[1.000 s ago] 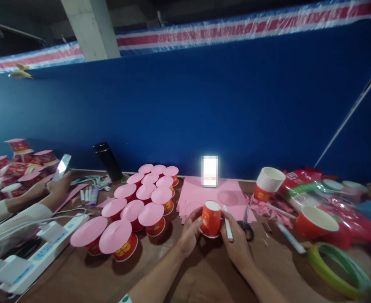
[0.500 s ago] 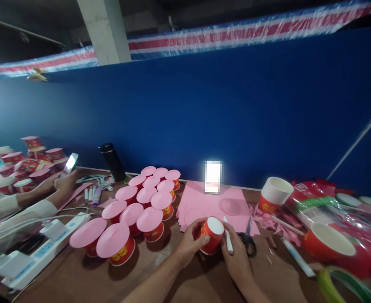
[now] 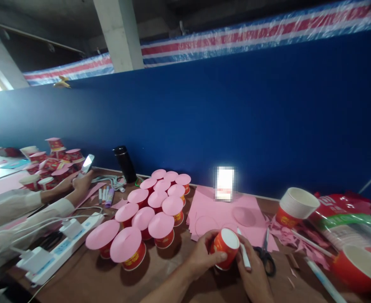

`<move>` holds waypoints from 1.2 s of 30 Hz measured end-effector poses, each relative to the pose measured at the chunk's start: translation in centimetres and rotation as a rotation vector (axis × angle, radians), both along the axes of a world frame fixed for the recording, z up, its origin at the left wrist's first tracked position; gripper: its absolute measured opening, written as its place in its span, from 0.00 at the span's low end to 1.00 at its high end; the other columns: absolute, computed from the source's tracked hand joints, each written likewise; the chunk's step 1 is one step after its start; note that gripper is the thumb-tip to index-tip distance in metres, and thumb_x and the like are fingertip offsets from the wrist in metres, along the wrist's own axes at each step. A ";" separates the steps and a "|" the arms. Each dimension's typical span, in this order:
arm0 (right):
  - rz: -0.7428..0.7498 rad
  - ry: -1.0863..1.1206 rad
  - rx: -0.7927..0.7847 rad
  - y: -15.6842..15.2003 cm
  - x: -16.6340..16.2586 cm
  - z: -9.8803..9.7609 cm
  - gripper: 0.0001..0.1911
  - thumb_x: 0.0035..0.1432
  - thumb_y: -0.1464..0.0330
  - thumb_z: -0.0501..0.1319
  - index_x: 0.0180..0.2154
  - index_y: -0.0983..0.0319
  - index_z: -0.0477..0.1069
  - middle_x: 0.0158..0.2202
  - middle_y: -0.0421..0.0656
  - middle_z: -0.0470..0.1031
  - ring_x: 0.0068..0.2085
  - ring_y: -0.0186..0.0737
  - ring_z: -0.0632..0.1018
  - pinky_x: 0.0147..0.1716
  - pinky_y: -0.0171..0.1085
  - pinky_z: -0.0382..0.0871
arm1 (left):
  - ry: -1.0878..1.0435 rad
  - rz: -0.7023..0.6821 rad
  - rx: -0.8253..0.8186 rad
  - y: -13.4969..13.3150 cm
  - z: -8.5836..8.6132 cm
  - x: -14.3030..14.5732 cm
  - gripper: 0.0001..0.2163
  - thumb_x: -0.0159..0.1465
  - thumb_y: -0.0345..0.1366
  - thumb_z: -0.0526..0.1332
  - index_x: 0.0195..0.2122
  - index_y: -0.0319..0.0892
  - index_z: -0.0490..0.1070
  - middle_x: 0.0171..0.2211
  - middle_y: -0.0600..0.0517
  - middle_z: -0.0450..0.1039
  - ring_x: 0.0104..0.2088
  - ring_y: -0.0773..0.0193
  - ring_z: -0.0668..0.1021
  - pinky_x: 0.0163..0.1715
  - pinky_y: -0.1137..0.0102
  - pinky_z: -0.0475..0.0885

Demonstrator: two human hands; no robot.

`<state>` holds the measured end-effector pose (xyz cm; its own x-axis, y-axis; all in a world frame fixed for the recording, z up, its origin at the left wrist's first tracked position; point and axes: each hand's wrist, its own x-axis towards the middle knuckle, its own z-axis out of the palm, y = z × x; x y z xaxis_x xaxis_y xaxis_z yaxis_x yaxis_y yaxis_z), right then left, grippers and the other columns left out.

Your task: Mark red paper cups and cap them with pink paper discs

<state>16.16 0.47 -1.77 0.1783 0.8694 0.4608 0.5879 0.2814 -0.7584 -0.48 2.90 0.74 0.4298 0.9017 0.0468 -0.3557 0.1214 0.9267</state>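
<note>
A red paper cup (image 3: 225, 255) with yellow print stands at the front of the table, its white round end facing up. My left hand (image 3: 206, 255) is wrapped round the cup's left side, thumb across its front. My right hand (image 3: 254, 269) holds a white marker (image 3: 244, 256), tip pointing up and away, and rests against the cup's right side. Behind the hands lie pink paper sheets (image 3: 201, 206), with a loose pink disc (image 3: 244, 216) on top. Black-handled scissors (image 3: 268, 257) lie just right of my right hand.
Several red cups topped with pink discs (image 3: 161, 225) stand left. A power strip (image 3: 62, 252), black bottle (image 3: 125, 164) and another person's hands with a phone (image 3: 86, 165) are farther left. Stacked cups (image 3: 297, 206), pink scraps (image 3: 286, 232) and a lit screen (image 3: 225, 183) are also there.
The camera has turned left, so the whole scene sits farther right in the picture. Both hands keep their hold, the left on the cup and the right on the marker.
</note>
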 end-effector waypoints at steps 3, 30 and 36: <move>0.000 -0.016 -0.010 0.1 0.2 -0.3 0.17 0.58 0.60 0.53 0.46 0.57 0.70 0.41 0.47 0.79 0.39 0.48 0.80 0.33 0.42 0.77 | 0.028 0.012 -0.004 0.0 -0.1 0.0 0.30 0.45 0.42 0.72 0.50 0.42 0.70 0.47 0.42 0.73 0.48 0.49 0.73 0.50 0.57 0.65; 0.013 -0.017 -0.097 -0.2 -0.1 0.6 0.19 0.57 0.60 0.50 0.45 0.62 0.68 0.37 0.48 0.79 0.32 0.43 0.79 0.27 0.35 0.73 | -0.160 0.056 -0.018 0.4 -1.2 0.6 0.21 0.52 0.41 0.69 0.46 0.37 0.72 0.42 0.44 0.76 0.43 0.55 0.76 0.48 0.60 0.66; 0.021 -0.024 -0.103 -0.2 -0.3 1.2 0.19 0.56 0.61 0.51 0.45 0.62 0.68 0.36 0.47 0.79 0.31 0.43 0.79 0.27 0.36 0.72 | -0.203 0.032 -0.064 0.3 -0.8 0.5 0.20 0.52 0.42 0.68 0.44 0.37 0.73 0.39 0.44 0.77 0.40 0.55 0.77 0.44 0.61 0.68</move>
